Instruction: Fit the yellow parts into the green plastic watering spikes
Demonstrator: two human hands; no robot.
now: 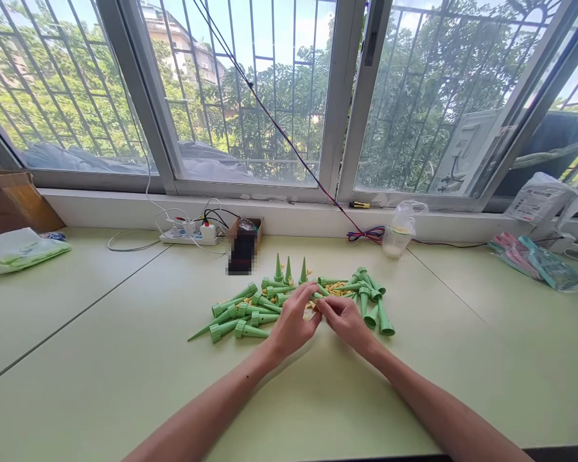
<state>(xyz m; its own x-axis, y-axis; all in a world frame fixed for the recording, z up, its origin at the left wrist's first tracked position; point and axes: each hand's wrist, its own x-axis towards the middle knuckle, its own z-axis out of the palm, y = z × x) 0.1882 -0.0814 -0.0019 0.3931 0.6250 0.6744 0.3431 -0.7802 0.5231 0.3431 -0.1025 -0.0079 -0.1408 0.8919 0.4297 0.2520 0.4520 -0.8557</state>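
My left hand (295,321) is curled, thumb and fingers closed around a green plastic spike (322,290), which shows only in part. Close against it, my right hand (349,322) pinches at the near end of the spike; what its fingertips grip is too small to name. Several green spikes with ribbed caps (245,329) lie to the left of my hands. Three green cones (303,271) stand point-up behind them. To the right is a pile of green spikes without visible caps (385,321). Small yellow pieces (337,287) are scattered among the spikes.
Along the window ledge are a power strip (190,237), a small cardboard box (257,231), a coiled cable (366,235) and a plastic cup in a bag (397,237). Plastic bags (539,260) lie at the right, another bag (26,250) at the left. The table (101,359) is pale green.
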